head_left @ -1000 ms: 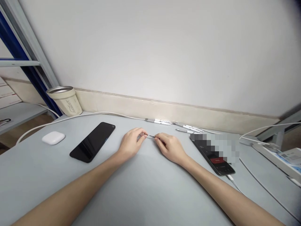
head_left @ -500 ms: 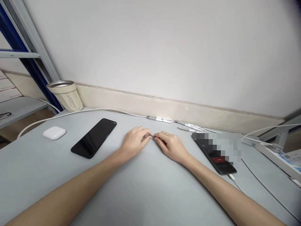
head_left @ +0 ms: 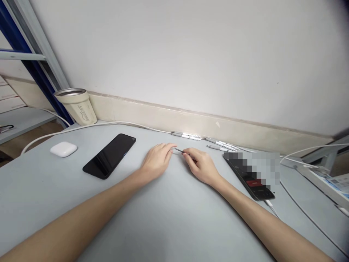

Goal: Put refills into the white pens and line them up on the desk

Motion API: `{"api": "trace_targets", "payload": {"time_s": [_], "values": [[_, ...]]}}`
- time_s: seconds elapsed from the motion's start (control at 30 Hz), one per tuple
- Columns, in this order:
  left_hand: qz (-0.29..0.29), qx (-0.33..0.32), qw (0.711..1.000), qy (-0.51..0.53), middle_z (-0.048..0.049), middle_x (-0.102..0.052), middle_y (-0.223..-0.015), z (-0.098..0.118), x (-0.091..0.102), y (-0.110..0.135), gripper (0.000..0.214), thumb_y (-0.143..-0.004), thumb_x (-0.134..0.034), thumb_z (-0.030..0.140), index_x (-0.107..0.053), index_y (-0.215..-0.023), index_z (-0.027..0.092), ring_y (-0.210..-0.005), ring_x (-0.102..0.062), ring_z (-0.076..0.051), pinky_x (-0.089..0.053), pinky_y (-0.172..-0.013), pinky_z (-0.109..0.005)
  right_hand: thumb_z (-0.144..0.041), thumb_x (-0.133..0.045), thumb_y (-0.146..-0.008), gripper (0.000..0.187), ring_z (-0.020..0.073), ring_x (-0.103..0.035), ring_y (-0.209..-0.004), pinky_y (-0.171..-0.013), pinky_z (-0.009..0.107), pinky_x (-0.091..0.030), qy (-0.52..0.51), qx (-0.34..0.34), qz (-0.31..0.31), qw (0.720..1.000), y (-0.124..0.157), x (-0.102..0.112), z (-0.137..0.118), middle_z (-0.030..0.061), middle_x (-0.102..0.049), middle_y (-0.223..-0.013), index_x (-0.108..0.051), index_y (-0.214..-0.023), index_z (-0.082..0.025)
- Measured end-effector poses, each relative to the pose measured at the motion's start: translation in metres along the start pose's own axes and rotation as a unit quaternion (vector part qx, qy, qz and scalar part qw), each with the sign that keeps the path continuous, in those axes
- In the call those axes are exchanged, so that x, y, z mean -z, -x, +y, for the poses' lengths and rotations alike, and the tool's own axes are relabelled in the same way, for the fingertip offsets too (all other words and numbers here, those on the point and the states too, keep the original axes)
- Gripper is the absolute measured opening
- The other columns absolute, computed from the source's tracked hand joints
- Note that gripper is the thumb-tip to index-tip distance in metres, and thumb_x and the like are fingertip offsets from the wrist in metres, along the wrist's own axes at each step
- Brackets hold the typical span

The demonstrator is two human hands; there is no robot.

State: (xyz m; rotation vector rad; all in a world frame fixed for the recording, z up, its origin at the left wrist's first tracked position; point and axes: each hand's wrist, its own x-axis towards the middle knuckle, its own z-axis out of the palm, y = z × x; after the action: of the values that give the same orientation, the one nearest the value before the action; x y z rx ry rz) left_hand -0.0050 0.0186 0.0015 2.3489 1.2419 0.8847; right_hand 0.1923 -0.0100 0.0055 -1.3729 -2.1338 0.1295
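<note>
Now that the hands have come apart, here's a quick run across the desk from the left. Way over there, a cream tumbler [head_left: 76, 109] with a metal rim sits by the wall trim, then there's a white earbuds case [head_left: 63, 149] on the grey desk [head_left: 174, 222], and a black phone [head_left: 109, 155] lying with its dark screen up. Next comes the left hand [head_left: 156, 163], which was right up against the other hand a second ago. Now it looks empty, fingers loosely curled and pointing right, tips just apart from the thin metal stick [head_left: 180, 150]. That stick is the thing to watch, since only the right hand [head_left: 201, 166] has it now. It pokes out to the left from between thumb and fingers, and the rest of that hand is curled in. The inner end is hidden by the fingers, so I can't tell how firm the pinch is. Behind all this, a row of white and grey pens [head_left: 207, 141] lies along the wall. Further right there's a second phone [head_left: 253, 182], partly pixelated out, with a white cable [head_left: 305, 214] running past it and a white power strip [head_left: 319, 182] at the far edge.
</note>
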Motion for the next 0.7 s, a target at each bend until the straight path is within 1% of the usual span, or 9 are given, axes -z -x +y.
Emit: {"api": "trace_targets", "payload": {"time_s": [0.23, 0.47, 0.57, 0.7], "values": [[0.003, 0.020, 1.000, -0.002, -0.0043, -0.061, -0.115, 0.0020, 0.0002, -0.0005, 0.034, -0.093, -0.033, 0.025, -0.056, -0.118, 0.022, -0.108, -0.054, -0.020, -0.044, -0.095, -0.036, -0.027, -0.042, -0.093, 0.019, 0.0149, -0.059, -0.073, -0.069, 0.026, -0.042, 0.002, -0.007, -0.005, 1.000, -0.0002, 0.0018, -0.0031, 0.0020, -0.066, -0.085, -0.061, -0.096, -0.022], [-0.009, -0.005, 1.000, -0.006, -0.0040, -0.061, -0.119, 0.0037, 0.0024, -0.0001, 0.037, -0.091, -0.030, 0.019, -0.055, -0.118, 0.020, -0.110, -0.053, -0.020, -0.040, -0.098, -0.037, -0.027, -0.043, -0.093, 0.019, 0.0161, -0.060, -0.075, -0.070, 0.027, -0.042, 0.016, 0.000, -0.012, 1.000, 0.0002, -0.0005, -0.0015, 0.0026, -0.066, -0.088, -0.060, -0.098, -0.022], [-0.007, 0.010, 1.000, -0.004, -0.0047, -0.062, -0.114, 0.0045, 0.0039, 0.0011, 0.035, -0.091, -0.030, 0.020, -0.053, -0.117, 0.021, -0.107, -0.054, -0.020, -0.043, -0.093, -0.036, -0.027, -0.043, -0.093, 0.019, 0.0158, -0.060, -0.074, -0.070, 0.027, -0.042, 0.021, -0.006, -0.013, 1.000, 0.0006, -0.0009, -0.0016, 0.0021, -0.066, -0.088, -0.060, -0.098, -0.023], [-0.010, 0.049, 0.999, -0.004, -0.0062, -0.061, -0.101, 0.0057, 0.0056, 0.0017, 0.027, -0.090, -0.032, 0.021, -0.051, -0.110, 0.021, -0.094, -0.057, -0.021, -0.046, -0.083, -0.036, -0.027, -0.043, -0.093, 0.019, 0.0153, -0.060, -0.073, -0.070, 0.026, -0.042, 0.022, -0.005, -0.014, 1.000, 0.0004, -0.0006, -0.0021, 0.0020, -0.066, -0.087, -0.061, -0.097, -0.022]]}}
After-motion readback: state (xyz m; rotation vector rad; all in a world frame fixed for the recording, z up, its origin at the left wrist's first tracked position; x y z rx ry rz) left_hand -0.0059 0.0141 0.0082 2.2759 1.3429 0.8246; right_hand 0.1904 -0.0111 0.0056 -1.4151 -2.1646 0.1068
